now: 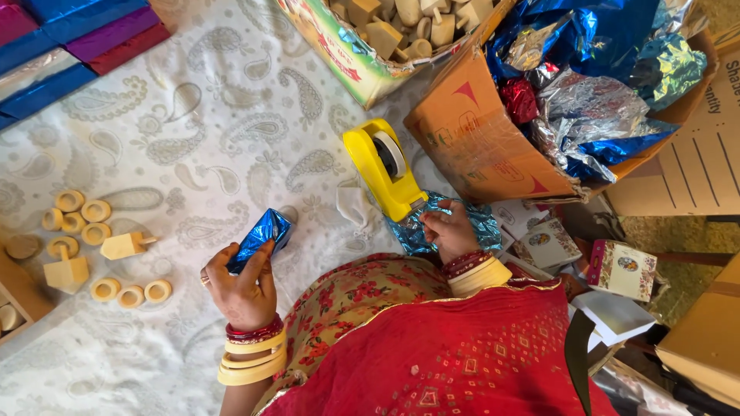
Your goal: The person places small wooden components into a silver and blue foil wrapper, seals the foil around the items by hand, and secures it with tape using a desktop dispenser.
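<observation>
Two cardboard boxes sit along the top of the head view: the one at upper centre (362,65) holds pale wooden pieces (408,23), the orange box (478,131) at upper right is stuffed with crumpled blue, silver and red foil (593,92). Lower left of centre, the left hand (243,289) closes its fingers around a small blue foil-wrapped block (262,235). Right of centre, the right hand (449,231) pinches at a blue foil sheet (482,223), just beside the yellow tape dispenser (381,169). Wooden rings (96,211) lie at left.
</observation>
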